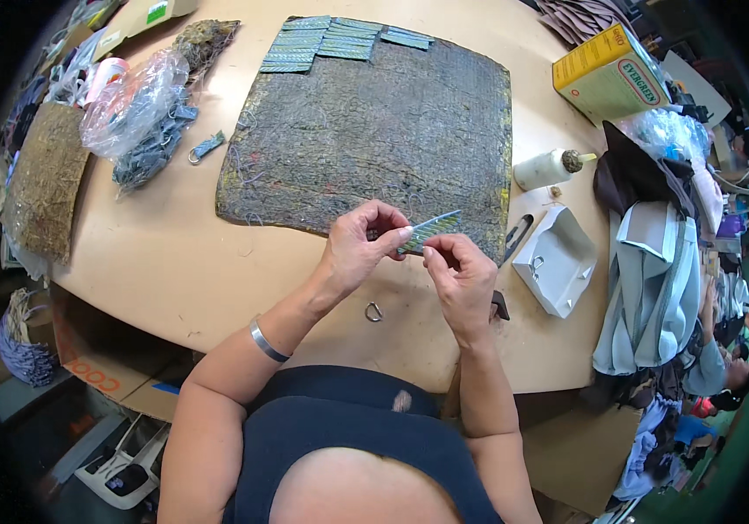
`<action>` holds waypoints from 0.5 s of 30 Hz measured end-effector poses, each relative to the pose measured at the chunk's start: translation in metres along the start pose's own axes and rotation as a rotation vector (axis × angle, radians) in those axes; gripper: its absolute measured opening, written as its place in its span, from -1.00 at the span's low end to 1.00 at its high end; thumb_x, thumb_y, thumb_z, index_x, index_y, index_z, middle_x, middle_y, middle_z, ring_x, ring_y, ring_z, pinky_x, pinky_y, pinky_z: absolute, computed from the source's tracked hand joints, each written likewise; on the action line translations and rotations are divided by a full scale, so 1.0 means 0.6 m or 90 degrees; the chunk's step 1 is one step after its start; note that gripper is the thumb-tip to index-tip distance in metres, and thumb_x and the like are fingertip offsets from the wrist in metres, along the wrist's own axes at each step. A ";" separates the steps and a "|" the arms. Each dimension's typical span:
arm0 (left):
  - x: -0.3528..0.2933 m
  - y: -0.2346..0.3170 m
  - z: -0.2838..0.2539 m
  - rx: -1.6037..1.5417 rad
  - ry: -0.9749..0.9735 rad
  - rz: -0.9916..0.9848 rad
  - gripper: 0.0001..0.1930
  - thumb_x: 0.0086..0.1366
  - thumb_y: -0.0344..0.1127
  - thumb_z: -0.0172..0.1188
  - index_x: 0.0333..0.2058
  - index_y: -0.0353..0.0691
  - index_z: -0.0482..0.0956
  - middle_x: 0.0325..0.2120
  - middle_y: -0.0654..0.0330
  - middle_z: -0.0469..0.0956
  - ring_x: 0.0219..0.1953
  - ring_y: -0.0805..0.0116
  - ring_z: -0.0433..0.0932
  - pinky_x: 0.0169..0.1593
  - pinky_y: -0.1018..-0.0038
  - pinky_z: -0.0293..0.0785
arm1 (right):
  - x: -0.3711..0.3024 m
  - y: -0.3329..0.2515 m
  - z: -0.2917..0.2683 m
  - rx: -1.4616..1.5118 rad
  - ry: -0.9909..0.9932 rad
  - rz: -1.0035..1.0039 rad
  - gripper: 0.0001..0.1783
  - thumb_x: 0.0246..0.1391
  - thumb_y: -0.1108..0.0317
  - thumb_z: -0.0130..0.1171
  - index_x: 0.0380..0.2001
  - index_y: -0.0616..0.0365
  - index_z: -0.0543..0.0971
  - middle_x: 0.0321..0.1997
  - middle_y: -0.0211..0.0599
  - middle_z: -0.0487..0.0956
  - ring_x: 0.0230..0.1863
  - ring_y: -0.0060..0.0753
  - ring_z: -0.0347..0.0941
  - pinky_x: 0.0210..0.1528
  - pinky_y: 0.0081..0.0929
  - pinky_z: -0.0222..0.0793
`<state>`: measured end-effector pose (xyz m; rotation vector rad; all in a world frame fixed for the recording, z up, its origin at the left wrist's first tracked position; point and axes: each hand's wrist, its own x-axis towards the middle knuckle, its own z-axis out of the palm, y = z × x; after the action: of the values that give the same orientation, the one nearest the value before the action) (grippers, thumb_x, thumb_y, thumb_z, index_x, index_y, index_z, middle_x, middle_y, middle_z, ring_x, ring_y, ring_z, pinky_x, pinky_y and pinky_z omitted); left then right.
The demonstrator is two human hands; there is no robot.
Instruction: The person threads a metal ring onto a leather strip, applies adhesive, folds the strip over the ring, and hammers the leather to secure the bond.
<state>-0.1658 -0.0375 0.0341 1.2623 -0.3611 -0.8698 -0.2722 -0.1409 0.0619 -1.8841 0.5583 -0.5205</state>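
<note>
Just above the near edge of a dark, glue-stained mat [365, 140], both my hands hold a short blue-green patterned strip [435, 229]. My left hand [361, 244] pinches its left end between thumb and fingers. My right hand [462, 275] pinches its lower right side, fingers curled. Strips like it lie in neat rows [297, 44] at the mat's far left corner. A loose metal ring [374, 312] rests on the table below my hands. Left of the mat lies a short strip piece with a ring [207, 148].
Right of the mat are a white cardboard tray [571, 249] with metal rings, a dark slim tool [519, 236], a white bottle [542, 169] and a yellow-green tin [603, 77]. Grey fabric [645, 288] hangs over the right edge. A plastic bag [138, 109] and a brown board [47, 183] lie left.
</note>
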 end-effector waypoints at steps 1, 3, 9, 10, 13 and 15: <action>-0.001 0.001 0.002 -0.008 -0.001 -0.002 -0.90 0.10 -0.48 0.10 -0.38 -0.33 0.41 -0.47 0.22 0.45 -0.46 0.52 0.46 -0.40 0.61 0.46 | 0.001 -0.005 0.002 -0.028 0.013 -0.016 -0.93 -0.15 0.59 0.10 -0.49 0.32 0.47 -0.54 -0.28 0.46 -0.58 -0.57 0.37 -0.52 -0.64 0.29; -0.004 0.004 0.004 -0.025 -0.003 -0.006 -0.91 0.10 -0.48 0.10 -0.40 -0.33 0.41 -0.48 0.22 0.45 -0.47 0.51 0.46 -0.39 0.61 0.47 | 0.003 -0.007 0.003 -0.071 0.027 -0.039 -0.93 -0.16 0.60 0.10 -0.50 0.31 0.47 -0.54 -0.27 0.45 -0.59 -0.53 0.37 -0.53 -0.63 0.28; -0.010 0.000 0.007 0.005 0.012 0.031 -0.92 0.12 -0.46 0.09 -0.42 -0.34 0.42 -0.53 0.23 0.46 -0.48 0.55 0.46 -0.38 0.63 0.47 | 0.007 -0.001 0.014 -0.124 0.049 -0.081 -0.93 -0.19 0.58 0.12 -0.53 0.28 0.47 -0.56 -0.25 0.44 -0.61 -0.45 0.37 -0.55 -0.56 0.28; -0.010 0.001 0.008 0.031 0.015 0.044 -0.92 0.11 -0.46 0.09 -0.43 -0.34 0.42 -0.54 0.23 0.46 -0.49 0.56 0.46 -0.38 0.63 0.47 | 0.007 0.000 0.015 -0.151 0.051 -0.099 -0.93 -0.20 0.58 0.13 -0.54 0.28 0.46 -0.56 -0.25 0.44 -0.61 -0.45 0.37 -0.55 -0.55 0.28; -0.011 0.003 0.009 0.102 0.020 0.074 -0.92 0.11 -0.45 0.10 -0.44 -0.34 0.43 -0.55 0.24 0.47 -0.50 0.57 0.45 -0.38 0.64 0.47 | 0.010 0.003 0.019 -0.269 0.050 -0.176 -0.93 -0.20 0.59 0.10 -0.54 0.27 0.45 -0.56 -0.25 0.44 -0.61 -0.44 0.37 -0.55 -0.56 0.28; -0.012 0.002 0.004 0.145 0.024 0.082 -0.92 0.11 -0.45 0.10 -0.45 -0.34 0.44 -0.56 0.24 0.47 -0.51 0.58 0.45 -0.39 0.65 0.47 | 0.009 -0.001 0.017 -0.254 0.010 -0.155 -0.92 -0.20 0.61 0.06 -0.53 0.27 0.44 -0.55 -0.26 0.44 -0.60 -0.45 0.37 -0.54 -0.58 0.28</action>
<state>-0.1716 -0.0340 0.0377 1.4465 -0.5178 -0.7079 -0.2619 -0.1365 0.0597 -2.3488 0.4698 -0.6162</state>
